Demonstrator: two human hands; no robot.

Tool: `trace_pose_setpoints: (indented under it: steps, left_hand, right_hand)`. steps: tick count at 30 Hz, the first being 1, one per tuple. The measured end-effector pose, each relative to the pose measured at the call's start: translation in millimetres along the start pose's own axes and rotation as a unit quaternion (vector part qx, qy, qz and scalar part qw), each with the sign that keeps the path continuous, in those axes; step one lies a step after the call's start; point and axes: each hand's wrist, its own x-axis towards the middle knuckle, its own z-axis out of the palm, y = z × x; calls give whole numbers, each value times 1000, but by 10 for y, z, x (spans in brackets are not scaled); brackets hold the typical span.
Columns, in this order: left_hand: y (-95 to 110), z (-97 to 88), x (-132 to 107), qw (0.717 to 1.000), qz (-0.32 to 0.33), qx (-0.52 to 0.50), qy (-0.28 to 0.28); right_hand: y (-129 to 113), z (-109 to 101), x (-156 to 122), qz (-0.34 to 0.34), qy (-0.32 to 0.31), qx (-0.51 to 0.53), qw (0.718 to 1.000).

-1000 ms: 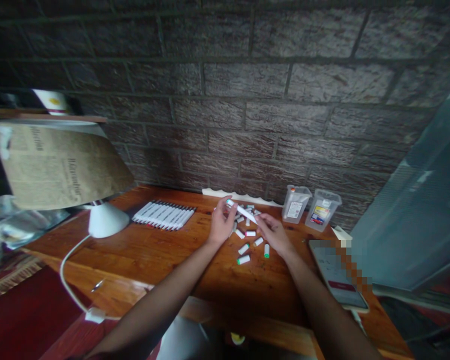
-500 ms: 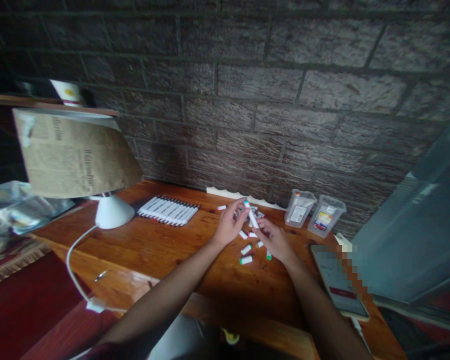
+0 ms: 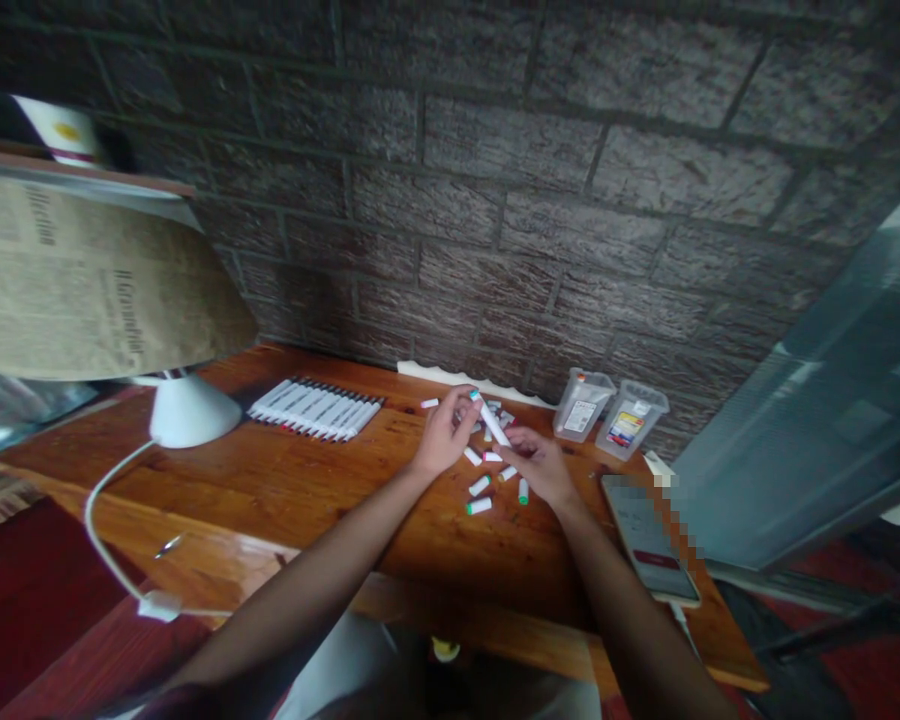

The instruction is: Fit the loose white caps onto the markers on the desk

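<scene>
My left hand [image 3: 444, 433] and my right hand [image 3: 538, 466] hover close together over the wooden table [image 3: 195, 480]. Between them is a white marker [image 3: 490, 420] with a green-ringed end, tilted, its upper part in my left fingers and its lower end against my right fingertips. Below and beyond the hands lie several loose white marker parts with coloured ends, such as a green-tipped piece [image 3: 479, 506]. Some of the pile is hidden behind my fingers.
A neat row of white markers [image 3: 315, 408] lies to the left. Two clear plastic containers [image 3: 585, 405] stand by the brick wall [image 3: 450, 200]. A white lamp base [image 3: 184, 412] with a paper shade and cord stands left. A phone [image 3: 641, 535] lies right.
The marker has swung steeper since a second ago, still between both hands. The whole view has shifted as my head moved.
</scene>
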Motion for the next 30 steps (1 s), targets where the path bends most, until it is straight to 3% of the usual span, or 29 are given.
trace_pose_setpoints:
  steps: [3,9,16,26,30]
  left_hand:
    - [-12,-4,18,999,-26,-22,19]
    - [-10,-5,14,999,-50,13,0]
    - [54,31,-55,996,1,18,-93]
    - [-78,79,-67,994,7,44,-103]
    - [-103,80,-72,987,26,76,-140]
  right_hand:
    - [-69,-31,2,-2,19,28,999]
    - [-104,-158,62,50,150,167,973]
    - [-167,-214,110,76,164,302,936]
    - [-135,-251,140,91,157,332,926]
    - [-116,-216,140,100,164,336,922]
